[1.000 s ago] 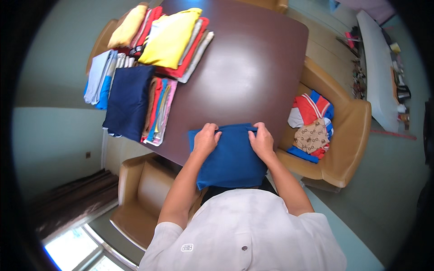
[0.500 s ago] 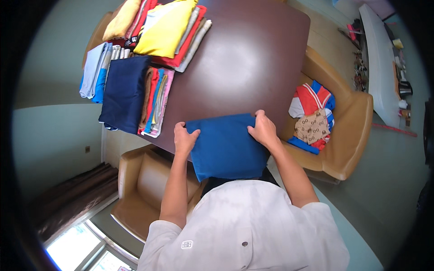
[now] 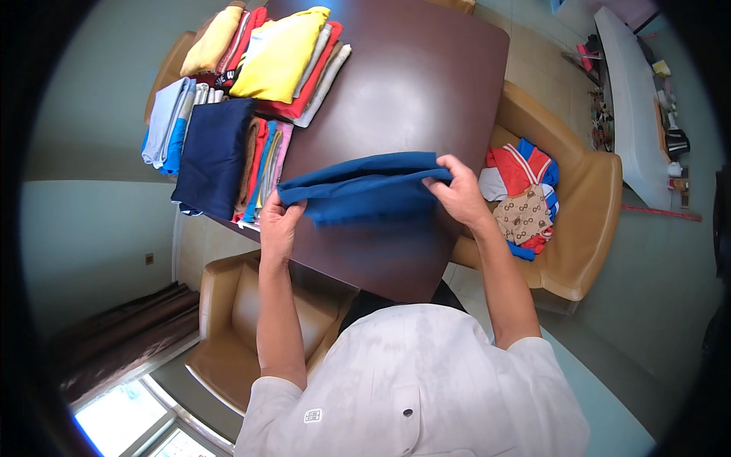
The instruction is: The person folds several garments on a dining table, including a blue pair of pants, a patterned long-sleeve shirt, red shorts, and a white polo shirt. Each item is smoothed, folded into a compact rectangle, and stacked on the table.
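Blurring at its lower edge, the folded blue cloth (image 3: 365, 184) stretches between the left hand (image 3: 279, 228) and right hand (image 3: 462, 196), each pinching an end and partly hidden by fabric. Beneath them lies a smooth, glossy table (image 3: 419, 95); beyond the left hand, a flat navy garment (image 3: 213, 156) hides what it covers.

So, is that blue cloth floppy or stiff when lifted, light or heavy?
The blue cloth is probably floppy: it bends into loose folds between the left hand and the right hand. It seems fairly light, pinched at its two ends.
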### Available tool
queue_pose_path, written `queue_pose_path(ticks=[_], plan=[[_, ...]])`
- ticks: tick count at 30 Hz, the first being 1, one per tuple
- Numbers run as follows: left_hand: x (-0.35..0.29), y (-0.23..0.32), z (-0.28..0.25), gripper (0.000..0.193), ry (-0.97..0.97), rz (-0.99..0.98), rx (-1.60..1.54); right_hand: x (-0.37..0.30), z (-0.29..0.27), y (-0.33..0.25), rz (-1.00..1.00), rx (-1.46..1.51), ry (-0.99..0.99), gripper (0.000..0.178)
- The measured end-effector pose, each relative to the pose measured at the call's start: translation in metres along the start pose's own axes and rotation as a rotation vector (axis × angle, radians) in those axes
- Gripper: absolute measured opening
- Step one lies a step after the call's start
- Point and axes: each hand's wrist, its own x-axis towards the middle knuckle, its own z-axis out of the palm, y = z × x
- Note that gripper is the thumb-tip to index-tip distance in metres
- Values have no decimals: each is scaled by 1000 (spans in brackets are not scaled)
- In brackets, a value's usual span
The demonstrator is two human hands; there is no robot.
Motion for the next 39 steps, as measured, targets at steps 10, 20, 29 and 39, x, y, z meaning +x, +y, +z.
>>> queue_pose_path(ticks=[10, 20, 29, 39], plan=[[-37, -36, 10, 43, -170, 461, 858, -52, -26, 25, -561, -707, -140, 41], [-120, -113, -1, 31, -346, 357, 1074, -128, -15, 84, -484, -860, -285, 29], [-129, -83, -10, 64, -660, 339, 1215, -145, -30, 81, -395, -823, -449, 33], [-92, -95, -1, 110, -909, 430, 1281, -125, -38, 77, -83, -520, -478, 34]])
